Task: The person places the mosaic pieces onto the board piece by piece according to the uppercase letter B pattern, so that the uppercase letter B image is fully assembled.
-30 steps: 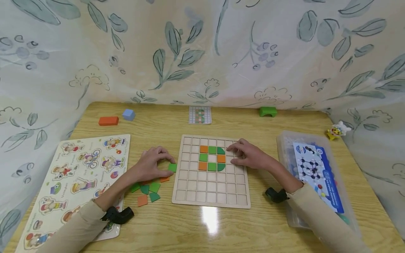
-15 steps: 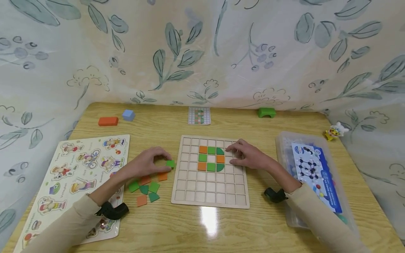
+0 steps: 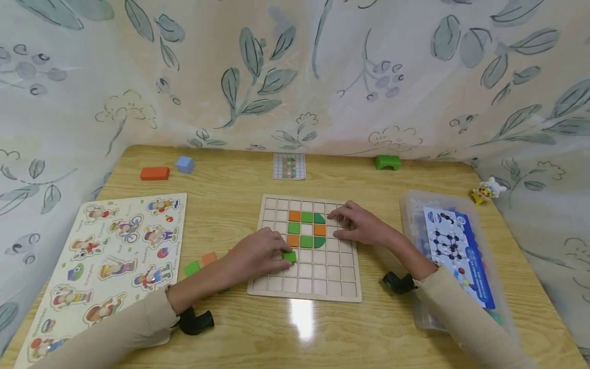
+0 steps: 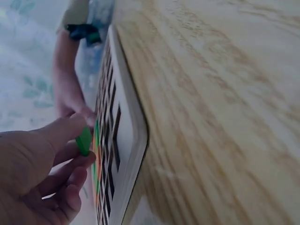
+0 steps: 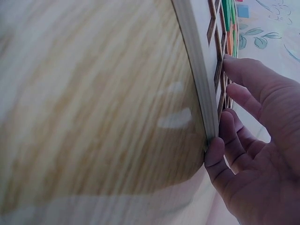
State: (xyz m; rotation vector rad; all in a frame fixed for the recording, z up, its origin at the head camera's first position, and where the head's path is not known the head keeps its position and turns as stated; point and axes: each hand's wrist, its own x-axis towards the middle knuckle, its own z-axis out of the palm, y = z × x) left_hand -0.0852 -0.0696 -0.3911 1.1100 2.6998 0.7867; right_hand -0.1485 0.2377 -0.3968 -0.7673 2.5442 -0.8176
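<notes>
My left hand (image 3: pixel 258 256) pinches a green square tile (image 3: pixel 289 257) between thumb and fingers, over the left part of the wooden grid board (image 3: pixel 322 288). In the left wrist view the tile (image 4: pixel 84 140) is tilted on edge and clear of the board. Orange, green and rounded dark green tiles (image 3: pixel 306 241) sit in the grid around one bare cell. On the board's right side rests my right hand (image 3: pixel 361 224), its fingers loosely bent. The right wrist view has those fingertips (image 5: pixel 215 147) touching the board's edge and surface.
Loose tiles (image 3: pixel 191 268) lie left of the board, partly hidden by my left forearm. A picture puzzle board (image 3: pixel 106 256) is at left, a plastic box (image 3: pixel 454 246) at right. Behind are a pattern card (image 3: pixel 289 166), red block (image 3: pixel 154 173), blue block (image 3: pixel 185 164) and green arch (image 3: pixel 387 162).
My left hand has carried the green tile rightward, from beside the board to over its cells, just below the placed tiles. The right hand has stayed on the board's right side.
</notes>
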